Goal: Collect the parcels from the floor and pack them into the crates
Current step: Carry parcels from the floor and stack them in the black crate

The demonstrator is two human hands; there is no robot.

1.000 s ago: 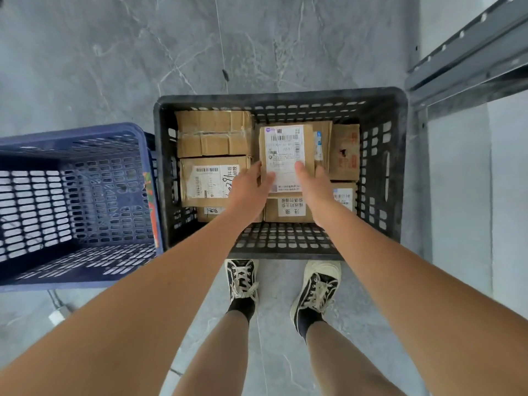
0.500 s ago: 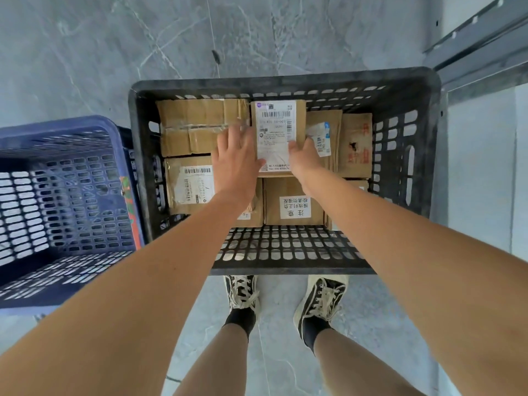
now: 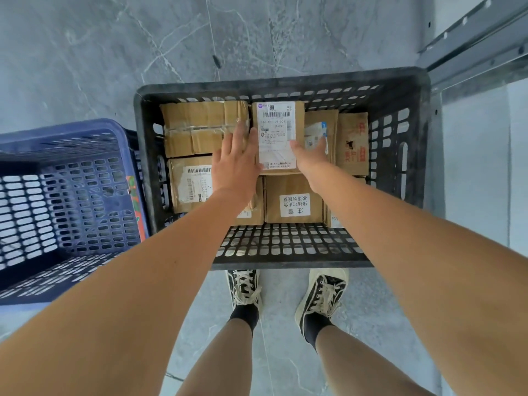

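Note:
A black slotted crate (image 3: 285, 84) stands on the floor in front of my feet and holds several brown cardboard parcels. A parcel with a large white shipping label (image 3: 275, 124) lies on top in the far row, label up. My left hand (image 3: 237, 160) lies with straight fingers against its left side, partly over the taped parcel (image 3: 197, 130) beside it. My right hand (image 3: 310, 151) touches its right near corner, thumb on the label and fingers stretched over the neighbouring parcel. Neither hand curls round it.
A blue slotted crate (image 3: 61, 132) stands touching the black crate's left side; nothing shows inside it. A grey metal rack frame (image 3: 480, 32) runs along the upper right. Grey marble floor lies beyond the crates. My shoes (image 3: 245, 287) stand just behind the black crate.
Both hands carried the labelled parcel from above the crate's middle to the far row and set it down. My fingers have straightened along its sides. The view leaned closer over the crate.

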